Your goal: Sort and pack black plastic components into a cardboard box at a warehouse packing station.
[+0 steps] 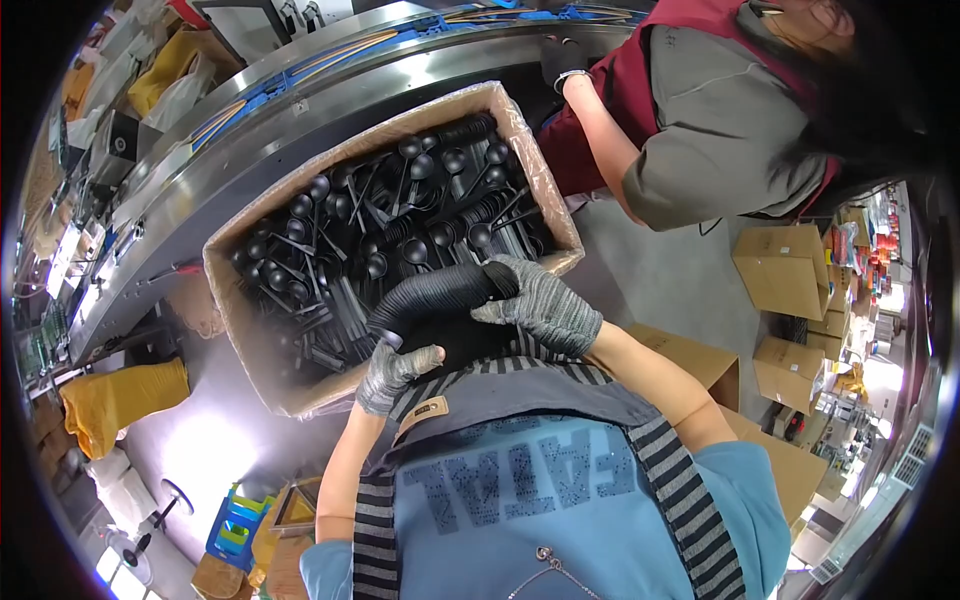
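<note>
Left of the box (237, 325) lies one yellow sack (125, 400); one blue stool (232, 525) stands nearer you, on the floor to the box's lower left. The metal bench (165, 255) runs along the box's left and far sides.

The box is one large open carton with clear film over its rim. It holds black spoons (415, 250), heaped with bowls and handles crossing; they overlap too much to count. At least two nested rows lie among them, one in the far right corner and one closer to the middle.

You have one stack (440, 295) of nested black spoons in two gloved hands, over the near side of the box. Your left hand (393, 377) closes on the stack's left end, thumb lying across the near side; you cannot see most of its fingers, which are hidden. Your right hand (550, 305) pinches the stack's right end between thumb and fingers, close to the box's near right corner.

Past the box's right side is one co-worker (690, 130), whose one visible dark-gloved hand (562, 62) is near the bench beyond the box. Farther right of the box are at least four brown cartons (770, 265); you cannot tell what they hold.
</note>
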The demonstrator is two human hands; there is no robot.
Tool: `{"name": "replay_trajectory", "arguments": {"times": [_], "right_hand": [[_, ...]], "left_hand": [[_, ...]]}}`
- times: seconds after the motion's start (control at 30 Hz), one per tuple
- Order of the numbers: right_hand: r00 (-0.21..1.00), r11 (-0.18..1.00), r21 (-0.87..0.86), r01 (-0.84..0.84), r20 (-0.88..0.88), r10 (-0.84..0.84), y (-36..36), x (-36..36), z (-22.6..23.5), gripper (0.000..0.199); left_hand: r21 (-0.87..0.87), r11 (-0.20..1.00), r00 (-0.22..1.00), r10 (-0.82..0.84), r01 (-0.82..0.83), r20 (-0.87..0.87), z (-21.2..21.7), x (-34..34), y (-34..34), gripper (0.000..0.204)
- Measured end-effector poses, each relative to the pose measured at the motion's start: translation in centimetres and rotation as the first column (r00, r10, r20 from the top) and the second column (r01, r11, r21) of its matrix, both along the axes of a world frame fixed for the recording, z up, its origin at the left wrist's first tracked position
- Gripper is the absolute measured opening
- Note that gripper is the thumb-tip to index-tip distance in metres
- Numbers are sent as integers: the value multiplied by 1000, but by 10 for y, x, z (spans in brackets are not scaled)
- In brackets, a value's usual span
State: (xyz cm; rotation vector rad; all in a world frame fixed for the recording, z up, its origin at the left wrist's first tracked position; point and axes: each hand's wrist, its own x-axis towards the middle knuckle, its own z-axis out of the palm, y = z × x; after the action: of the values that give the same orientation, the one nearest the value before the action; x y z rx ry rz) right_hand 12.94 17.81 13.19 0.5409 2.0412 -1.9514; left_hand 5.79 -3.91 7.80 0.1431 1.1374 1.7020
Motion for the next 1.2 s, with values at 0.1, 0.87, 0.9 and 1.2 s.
{"name": "replay_trajectory", "arguments": {"times": [0.1,0.87,0.9,1.2], "right_hand": [[997,996,-56,-73,20,74,0,-1,5,46],[990,991,4,-134,-30,134,-2,-17,5,51],[989,989,-3,-145,1,145,-2,-17,-1,54],[957,997,56,50,-290,-32,-24,1,-46,45]], "left_hand": [[66,997,999,29,-30,16,15,-3,5,62],[176,984,982,25,8,-188,42,-26,14,52],[129,992,994,4,10,-110,29,-28,9,53],[97,993,988,59,-73,141,31,-16,4,59]]}}
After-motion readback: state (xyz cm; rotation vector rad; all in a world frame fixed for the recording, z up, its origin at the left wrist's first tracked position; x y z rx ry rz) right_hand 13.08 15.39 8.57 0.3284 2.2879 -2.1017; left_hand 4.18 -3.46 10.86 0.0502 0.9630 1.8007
